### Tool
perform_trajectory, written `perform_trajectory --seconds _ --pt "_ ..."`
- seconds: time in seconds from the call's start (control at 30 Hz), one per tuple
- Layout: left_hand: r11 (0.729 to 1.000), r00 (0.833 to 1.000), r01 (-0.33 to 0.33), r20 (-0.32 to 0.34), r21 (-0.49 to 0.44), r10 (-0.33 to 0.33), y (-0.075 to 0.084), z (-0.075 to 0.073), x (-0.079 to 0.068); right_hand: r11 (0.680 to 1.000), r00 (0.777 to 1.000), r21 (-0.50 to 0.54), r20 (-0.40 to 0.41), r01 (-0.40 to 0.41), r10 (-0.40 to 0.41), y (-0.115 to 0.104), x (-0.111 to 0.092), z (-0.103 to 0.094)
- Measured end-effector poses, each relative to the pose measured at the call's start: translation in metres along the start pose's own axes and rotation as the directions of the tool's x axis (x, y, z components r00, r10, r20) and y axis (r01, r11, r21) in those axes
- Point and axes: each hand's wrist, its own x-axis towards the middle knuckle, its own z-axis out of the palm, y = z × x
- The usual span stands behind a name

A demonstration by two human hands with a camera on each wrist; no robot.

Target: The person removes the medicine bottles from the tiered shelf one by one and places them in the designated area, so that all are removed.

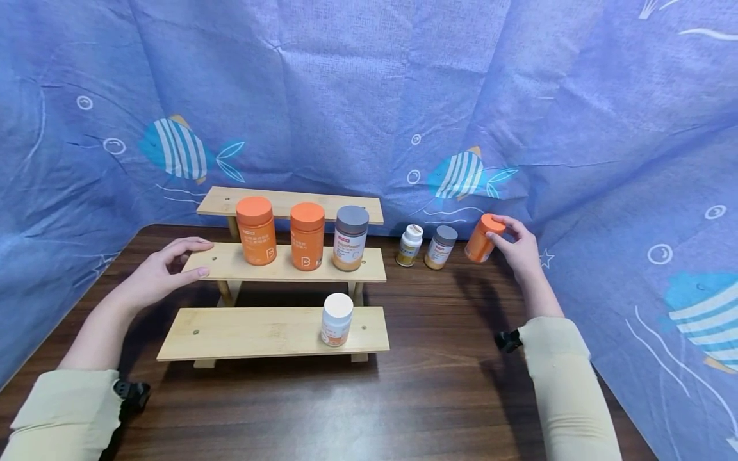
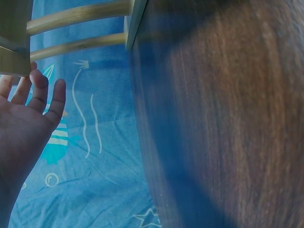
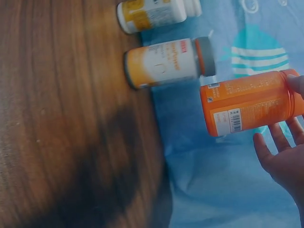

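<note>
My right hand (image 1: 520, 251) holds an orange supplement bottle (image 1: 480, 243) by its lid, at the back right of the table. In the right wrist view this bottle (image 3: 247, 104) hangs clear of the tabletop, its barcode label showing. Beside it stand a grey-lidded bottle (image 1: 441, 248) and a smaller white-capped bottle (image 1: 409, 246). My left hand (image 1: 151, 274) grips the left end of the middle board of a three-tier wooden shelf (image 1: 259, 272), thumb at the front edge and fingers at the back. In the left wrist view, the fingertips (image 2: 58, 92) of the outer fingers stand off the wood.
On the middle tier are two orange bottles (image 1: 257, 234) and a grey-lidded bottle (image 1: 350, 240). A white bottle (image 1: 336, 323) stands on the lowest tier, towards its right. Blue fish-print cloth (image 1: 357, 96) hangs behind and beside the dark wooden table (image 1: 438, 397).
</note>
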Motion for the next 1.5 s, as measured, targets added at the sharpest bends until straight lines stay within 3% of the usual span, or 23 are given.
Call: perform_trajectory --seconds 0.17,0.37,0.6,0.87,1.0,1.23,1.5 --pt "0.999 0.999 0.037 -0.006 0.002 -0.037 0.001 0.001 0.0 0.999 0.998 0.01 -0.037 -0.044 0.044 0.03 0.008 0.005" --pt "0.999 0.999 0.047 -0.008 0.005 -0.047 0.002 0.001 -0.001 0.992 0.996 -0.099 -0.039 -0.082 0.079 0.055 0.011 0.013" --pt "0.999 0.999 0.035 -0.001 0.005 -0.035 0.002 -0.001 0.0 0.989 0.996 -0.125 -0.038 -0.084 0.08 0.064 0.01 0.024" --pt "1.0 1.0 0.028 0.0 -0.001 -0.028 0.003 0.0 -0.001 0.977 0.978 -0.054 -0.048 -0.205 0.202 0.079 0.009 0.037" --pt "0.999 0.999 0.035 -0.004 0.0 -0.035 0.002 0.001 -0.001 0.983 0.98 -0.002 -0.082 -0.182 0.181 0.085 0.01 0.042" --pt "0.999 0.999 0.035 -0.006 0.005 -0.034 0.003 0.001 0.0 0.981 0.977 -0.001 -0.088 -0.193 0.193 0.089 0.01 0.042" --pt "0.999 0.999 0.037 -0.008 0.0 -0.037 0.002 0.001 0.0 0.967 0.967 0.005 -0.012 -0.253 0.253 0.089 0.012 0.039"
